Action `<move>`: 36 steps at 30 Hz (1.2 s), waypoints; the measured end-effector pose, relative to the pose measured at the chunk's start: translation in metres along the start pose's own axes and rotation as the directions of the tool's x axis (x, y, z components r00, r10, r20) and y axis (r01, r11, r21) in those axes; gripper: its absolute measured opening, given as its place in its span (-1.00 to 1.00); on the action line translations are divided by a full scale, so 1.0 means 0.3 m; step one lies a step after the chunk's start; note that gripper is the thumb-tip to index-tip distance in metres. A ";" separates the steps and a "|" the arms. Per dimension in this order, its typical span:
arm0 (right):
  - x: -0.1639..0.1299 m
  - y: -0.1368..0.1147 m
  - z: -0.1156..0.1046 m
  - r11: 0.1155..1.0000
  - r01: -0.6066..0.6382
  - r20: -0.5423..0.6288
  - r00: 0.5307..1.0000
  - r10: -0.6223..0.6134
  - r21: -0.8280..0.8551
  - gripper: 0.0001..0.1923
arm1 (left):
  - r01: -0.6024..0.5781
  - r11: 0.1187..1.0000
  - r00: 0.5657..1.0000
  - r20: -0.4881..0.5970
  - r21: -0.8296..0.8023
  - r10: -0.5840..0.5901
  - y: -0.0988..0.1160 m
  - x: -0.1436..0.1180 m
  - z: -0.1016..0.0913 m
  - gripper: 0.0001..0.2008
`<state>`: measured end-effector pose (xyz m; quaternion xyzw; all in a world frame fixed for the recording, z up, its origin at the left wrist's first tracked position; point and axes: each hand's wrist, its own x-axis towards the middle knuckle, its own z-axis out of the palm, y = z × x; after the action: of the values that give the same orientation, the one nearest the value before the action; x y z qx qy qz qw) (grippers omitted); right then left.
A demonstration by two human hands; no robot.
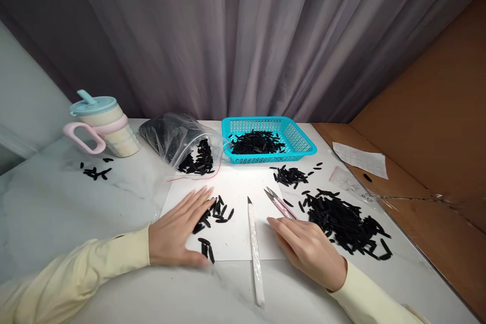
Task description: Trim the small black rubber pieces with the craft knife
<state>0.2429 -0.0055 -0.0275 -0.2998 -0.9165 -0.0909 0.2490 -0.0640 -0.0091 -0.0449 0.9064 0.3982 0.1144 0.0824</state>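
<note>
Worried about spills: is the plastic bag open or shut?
Open: the plastic bag lies on its side, black pieces spilling from its mouth.

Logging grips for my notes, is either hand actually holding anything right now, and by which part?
Nothing is held. The left hand lies flat on the white paper beside loose black pieces; the right hand rests open near the pink snips.

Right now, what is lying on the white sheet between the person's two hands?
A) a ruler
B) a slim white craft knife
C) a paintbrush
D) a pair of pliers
B: a slim white craft knife lies lengthwise on the white sheet, between the left hand and the right hand.
</note>
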 end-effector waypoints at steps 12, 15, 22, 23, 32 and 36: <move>-0.003 0.003 -0.002 1.000 0.007 0.004 1.000 -0.007 0.002 -0.78 | -0.028 0.999 0.999 -0.047 -0.042 0.026 0.048 0.182 0.024 -0.33; -0.004 0.004 -0.002 1.000 0.009 -0.001 1.000 -0.009 0.004 -0.78 | -0.064 0.996 0.998 -0.024 -0.062 0.062 0.054 0.227 0.009 -0.56; -0.007 -0.001 0.001 1.000 -0.005 0.012 1.000 0.005 0.015 -0.77 | -0.043 0.977 0.999 -0.035 -0.210 0.037 0.055 0.289 0.000 -0.83; -0.008 -0.001 0.001 1.000 -0.006 0.019 1.000 0.006 0.015 -0.77 | 0.000 0.952 0.999 -0.044 -0.306 -0.014 0.053 0.296 0.001 -0.87; 0.041 0.015 -0.042 0.984 0.163 0.047 0.986 -0.160 -0.064 -0.74 | 0.219 0.664 0.967 0.066 -0.715 -0.248 0.039 0.349 -0.033 -0.71; 0.135 -0.021 -0.086 0.984 -0.119 0.068 0.992 0.110 0.131 -0.75 | 0.392 0.390 0.903 0.268 -0.833 -0.335 0.045 0.360 -0.086 -0.66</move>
<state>0.2212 0.0018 0.0152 -0.3371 -0.9088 -0.0054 0.2456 0.0095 0.0635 -0.0017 0.6298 0.4690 0.2537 0.5647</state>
